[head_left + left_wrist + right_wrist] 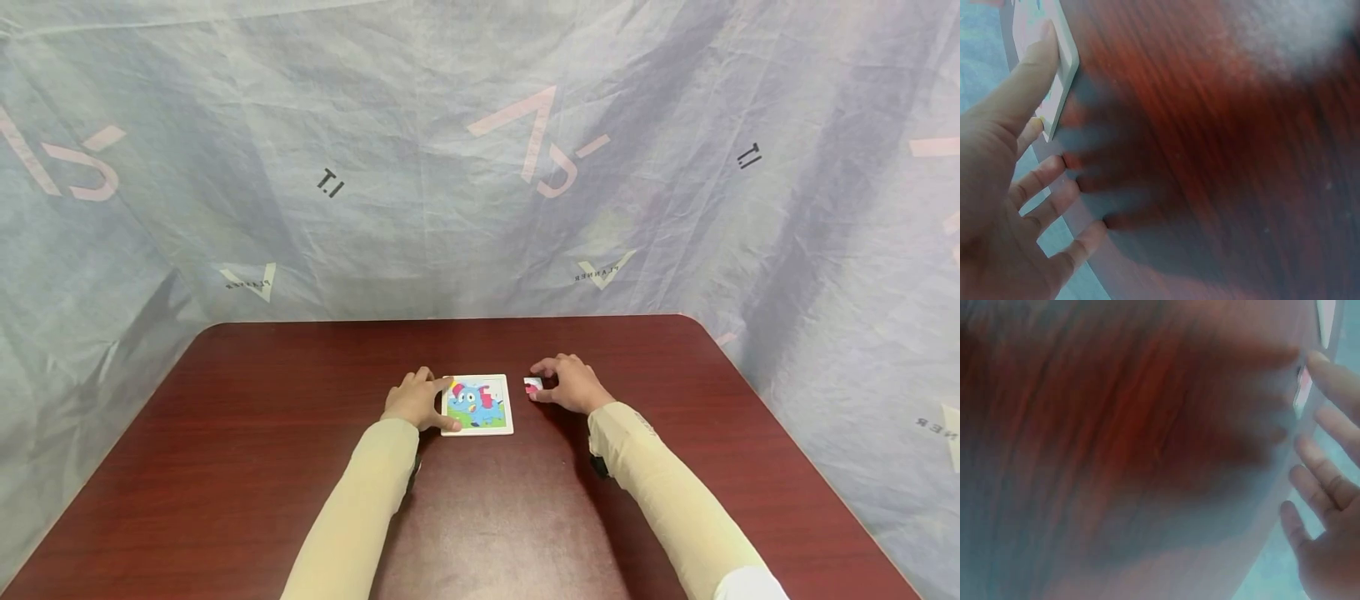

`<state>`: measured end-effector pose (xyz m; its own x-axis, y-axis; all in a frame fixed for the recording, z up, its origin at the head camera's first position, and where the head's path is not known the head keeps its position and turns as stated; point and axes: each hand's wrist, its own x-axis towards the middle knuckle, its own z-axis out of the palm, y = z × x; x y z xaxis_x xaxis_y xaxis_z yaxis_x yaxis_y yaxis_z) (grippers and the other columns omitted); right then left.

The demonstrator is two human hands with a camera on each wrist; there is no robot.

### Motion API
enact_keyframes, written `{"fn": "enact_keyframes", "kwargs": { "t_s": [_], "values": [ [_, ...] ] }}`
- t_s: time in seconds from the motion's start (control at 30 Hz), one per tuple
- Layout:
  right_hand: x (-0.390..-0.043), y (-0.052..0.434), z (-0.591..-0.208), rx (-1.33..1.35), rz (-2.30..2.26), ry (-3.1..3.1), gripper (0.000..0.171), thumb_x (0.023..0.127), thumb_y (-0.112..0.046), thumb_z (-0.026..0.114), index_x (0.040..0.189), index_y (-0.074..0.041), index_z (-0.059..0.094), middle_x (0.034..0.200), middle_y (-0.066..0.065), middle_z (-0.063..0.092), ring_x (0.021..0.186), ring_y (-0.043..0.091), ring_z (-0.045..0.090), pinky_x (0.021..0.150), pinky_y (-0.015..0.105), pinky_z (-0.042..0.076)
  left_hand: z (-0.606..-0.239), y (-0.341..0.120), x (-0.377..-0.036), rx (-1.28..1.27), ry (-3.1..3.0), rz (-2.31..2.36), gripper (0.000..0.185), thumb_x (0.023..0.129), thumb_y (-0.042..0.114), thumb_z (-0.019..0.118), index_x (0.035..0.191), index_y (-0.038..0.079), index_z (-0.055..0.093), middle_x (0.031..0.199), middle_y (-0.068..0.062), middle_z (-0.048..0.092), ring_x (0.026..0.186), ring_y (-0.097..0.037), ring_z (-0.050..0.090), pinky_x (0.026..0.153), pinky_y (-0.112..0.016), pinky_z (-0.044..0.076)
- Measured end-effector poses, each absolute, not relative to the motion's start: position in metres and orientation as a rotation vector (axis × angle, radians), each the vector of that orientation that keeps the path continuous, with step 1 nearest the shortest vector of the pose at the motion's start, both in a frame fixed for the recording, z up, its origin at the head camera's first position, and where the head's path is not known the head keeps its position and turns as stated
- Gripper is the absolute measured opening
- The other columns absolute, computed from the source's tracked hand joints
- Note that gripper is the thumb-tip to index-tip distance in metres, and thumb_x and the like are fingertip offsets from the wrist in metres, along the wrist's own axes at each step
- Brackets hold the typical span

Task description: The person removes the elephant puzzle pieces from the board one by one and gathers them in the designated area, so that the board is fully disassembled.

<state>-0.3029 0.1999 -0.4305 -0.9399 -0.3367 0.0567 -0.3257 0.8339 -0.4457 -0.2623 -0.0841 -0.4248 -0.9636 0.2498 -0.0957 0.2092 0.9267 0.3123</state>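
Note:
An elephant jigsaw puzzle point(480, 406) in a white-edged square tray lies flat on the table, with a gap in the picture near its upper right. My left hand point(417, 402) is spread along the tray's left side; its straight thumb rests on the tray point(1063, 81) in the left wrist view, while the other fingertips touch the table. Just right of the tray lies a loose pink-and-white puzzle piece point(532, 384). Beside that piece point(1303, 390), my right hand point(576, 385) has thumb and forefinger apart around it; whether the thumb touches it, I cannot tell.
The dark red wooden table point(300, 483) has rounded far corners. A grey fabric sheet point(420, 183) with printed letters hangs behind the table and along its sides.

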Motion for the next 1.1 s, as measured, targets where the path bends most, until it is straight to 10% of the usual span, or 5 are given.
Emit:
{"fn": "enact_keyframes", "kwargs": {
  "t_s": [0.33,1.1],
  "values": [
    [-0.292,0.186,-0.430,-0.387,-1.202,2.858,0.036,0.088,-0.020,0.082,0.121,-0.008,0.072,0.094,0.005,0.068,0.072,0.017,0.062,0.065,0.032,0.049,-0.422,-0.083,-0.259,0.335,2.960,0.456,0.084,0.077,0.043,0.089,0.149,0.016,0.055,0.131,-0.015,0.053,0.116,-0.032,0.051,0.091,-0.052,0.049],
    [-0.272,0.154,-0.442,-0.324,-1.262,2.794,0.027,0.088,-0.015,0.081,0.114,-0.009,0.076,0.074,0.000,0.061,0.062,0.014,0.052,0.057,0.028,0.042,-0.414,-0.083,-0.253,0.329,2.959,0.437,0.081,0.080,0.042,0.087,0.150,0.017,0.054,0.132,-0.014,0.052,0.115,-0.031,0.051,0.091,-0.051,0.049]
  ]
}}
